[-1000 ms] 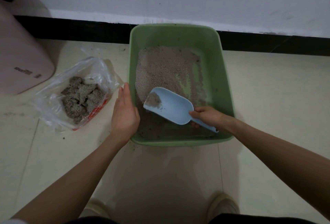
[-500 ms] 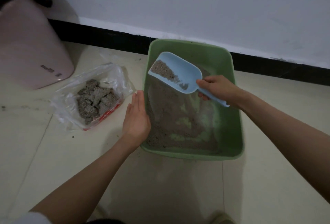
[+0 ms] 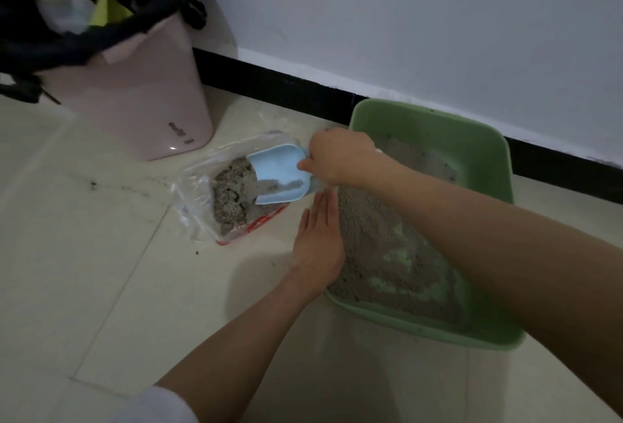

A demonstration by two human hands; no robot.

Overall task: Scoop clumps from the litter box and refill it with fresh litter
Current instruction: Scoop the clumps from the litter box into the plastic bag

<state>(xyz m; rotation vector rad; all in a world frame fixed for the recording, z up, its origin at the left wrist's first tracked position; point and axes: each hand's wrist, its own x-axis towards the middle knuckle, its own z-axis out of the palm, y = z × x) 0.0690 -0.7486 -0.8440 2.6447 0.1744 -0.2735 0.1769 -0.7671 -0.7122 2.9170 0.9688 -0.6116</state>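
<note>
just left of your right hand [image 3: 340, 156] fingers, clamped on handle: blue scoop [image 3: 281, 175] tipped over clump bag [image 3: 236, 196], long axis toward bag; left hand [image 3: 318, 240] fingers straight, together, against litter box [image 3: 472, 143] near rim
</note>
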